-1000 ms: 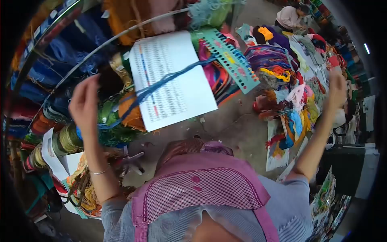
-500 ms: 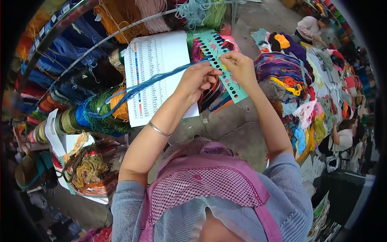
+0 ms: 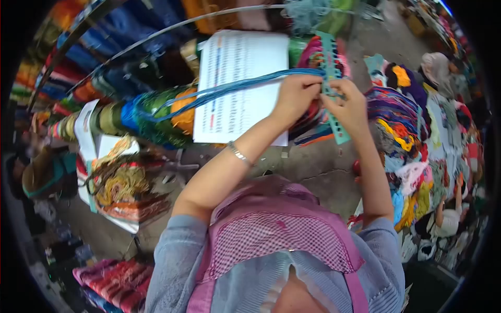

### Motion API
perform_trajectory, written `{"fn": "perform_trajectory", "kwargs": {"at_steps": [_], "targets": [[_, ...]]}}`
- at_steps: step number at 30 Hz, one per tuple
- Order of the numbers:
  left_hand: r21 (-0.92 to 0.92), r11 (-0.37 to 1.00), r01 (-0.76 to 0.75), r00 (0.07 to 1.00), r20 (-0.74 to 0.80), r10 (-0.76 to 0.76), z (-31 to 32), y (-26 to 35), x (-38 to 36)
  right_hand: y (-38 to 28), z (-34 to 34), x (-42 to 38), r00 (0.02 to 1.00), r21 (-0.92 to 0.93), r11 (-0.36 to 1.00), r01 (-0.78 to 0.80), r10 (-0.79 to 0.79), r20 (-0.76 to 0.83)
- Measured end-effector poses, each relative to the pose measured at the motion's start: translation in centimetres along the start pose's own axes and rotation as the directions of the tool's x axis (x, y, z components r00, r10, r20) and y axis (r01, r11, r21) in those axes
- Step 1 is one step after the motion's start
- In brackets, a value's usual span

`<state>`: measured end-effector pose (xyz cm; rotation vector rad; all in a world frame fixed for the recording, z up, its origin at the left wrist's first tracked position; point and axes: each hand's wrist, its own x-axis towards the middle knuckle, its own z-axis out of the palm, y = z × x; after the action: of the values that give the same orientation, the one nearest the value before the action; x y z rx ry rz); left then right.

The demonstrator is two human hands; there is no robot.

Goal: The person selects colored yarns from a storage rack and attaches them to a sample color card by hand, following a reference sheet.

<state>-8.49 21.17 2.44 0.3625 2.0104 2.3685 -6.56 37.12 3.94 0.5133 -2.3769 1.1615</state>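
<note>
The punched green card [image 3: 338, 129] is being gripped at its edge by the right hand [image 3: 347, 104], while the blue yarn strands [image 3: 235, 88] are being held against it by the left hand [image 3: 298, 99]. The strands are being stretched across the printed sheet [image 3: 242, 52], which is being supported over rows of wound yarn [image 3: 110, 120]. Multicoloured threads [image 3: 313, 136] are being carried by the card, below the hands. A silver bracelet [image 3: 240, 154] is being worn on the left wrist, and a pink checked apron [image 3: 282, 235] over a grey-blue top [image 3: 177, 250]. Heaped coloured skeins [image 3: 394, 107] are being spread out at the right.
</note>
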Motion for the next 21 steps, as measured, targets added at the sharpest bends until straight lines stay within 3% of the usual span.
{"fn": "perform_trajectory", "kwargs": {"at_steps": [1, 2, 3, 4, 8, 13, 15, 16, 17, 19, 20, 21], "targets": [[-0.024, 0.999, 0.042, 0.999, 0.013, -0.042, 0.1, 0.2, 0.0, -0.2, -0.2, -0.2, 0.982, 0.061, 0.981, -0.182, 0.178, 0.06], [0.077, 0.996, -0.052, 0.998, 0.029, 0.05, 0.1, -0.2, 0.4, 0.1, -0.1, -0.3, 0.976, 0.163, 0.963, -0.212, 0.202, 0.075], [0.089, 0.995, 0.051, 0.996, 0.063, -0.057, 0.0, 0.3, 0.3, 0.3, 0.0, -0.3, 0.97, 0.257, 0.935, -0.243, 0.228, 0.086], [0.099, 0.983, 0.152, 0.982, 0.102, -0.162, 0.1, 0.9, 0.3, 0.1, -0.2, -0.2, 0.972, 0.209, 0.95, -0.23, 0.214, 0.098], [0.055, 0.983, 0.174, 0.982, 0.072, -0.177, 0.5, 1.1, 0.5, -0.1, -0.2, -0.3, 0.96, 0.225, 0.934, -0.276, 0.259, 0.104], [0.179, 0.978, 0.109, 0.993, 0.025, -0.115, -0.4, 1.4, 0.5, -0.3, -0.2, -0.1, 0.955, 0.211, 0.932, -0.294, 0.28, 0.094], [-0.189, 0.959, 0.212, 0.977, 0.016, -0.213, -1.2, 1.4, 0.1, 0.1, -0.1, -0.1, 0.954, 0.235, 0.925, -0.3, 0.286, 0.091], [-0.301, 0.931, 0.208, 0.978, 0.043, -0.205, -1.4, 1.4, -0.2, 0.7, -0.1, -0.2, 0.951, 0.239, 0.921, -0.307, 0.289, 0.11], [-0.302, 0.93, 0.211, 0.977, 0.046, -0.207, -1.6, 1.7, -0.3, 1.0, -0.1, -0.2, 0.948, 0.243, 0.918, -0.314, 0.29, 0.129], [-0.598, 0.695, 0.4, 0.916, 0.276, -0.29, -1.9, 2.3, -0.4, 0.6, 0.1, -0.3, 0.946, 0.199, 0.927, -0.318, 0.299, 0.122], [-0.584, 0.691, 0.426, 0.898, 0.363, -0.247, -1.9, 2.7, -0.3, 0.2, 0.2, -0.1, 0.946, 0.156, 0.935, -0.318, 0.302, 0.118], [-0.437, 0.794, 0.423, 0.889, 0.37, -0.27, -1.6, 2.9, -0.1, -0.3, 0.2, 0.0, 0.946, 0.152, 0.936, -0.317, 0.302, 0.118]]}}
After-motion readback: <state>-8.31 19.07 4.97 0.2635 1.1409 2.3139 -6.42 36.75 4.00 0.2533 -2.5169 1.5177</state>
